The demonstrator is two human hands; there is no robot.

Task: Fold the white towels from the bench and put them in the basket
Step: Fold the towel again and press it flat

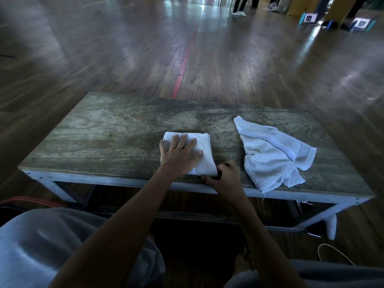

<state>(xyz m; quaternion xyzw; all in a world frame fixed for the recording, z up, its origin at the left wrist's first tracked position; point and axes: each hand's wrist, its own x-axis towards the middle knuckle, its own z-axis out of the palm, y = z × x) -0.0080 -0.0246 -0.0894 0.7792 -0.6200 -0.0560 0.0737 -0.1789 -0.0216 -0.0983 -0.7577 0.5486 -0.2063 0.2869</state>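
Hands (180, 155) on squarish, seemingly terry towel (205, 162).

On dark plank floor (124, 59), worn grey wooden bench with pale metal frame (104, 138). Near its front edge, small folded white terry towel (204, 159), pressed flat under the spread fingers (184, 143) of the left hand (179, 156); near right corner pinched by the curled right hand (225, 176). To the right, apart, rumpled unfolded white towel with black checked stripe (274, 154), lower corner overhanging the front edge.

Nothing here can be read: the two small placards (310, 18) standing far off on the floor (187, 59) are too blurred for any words.
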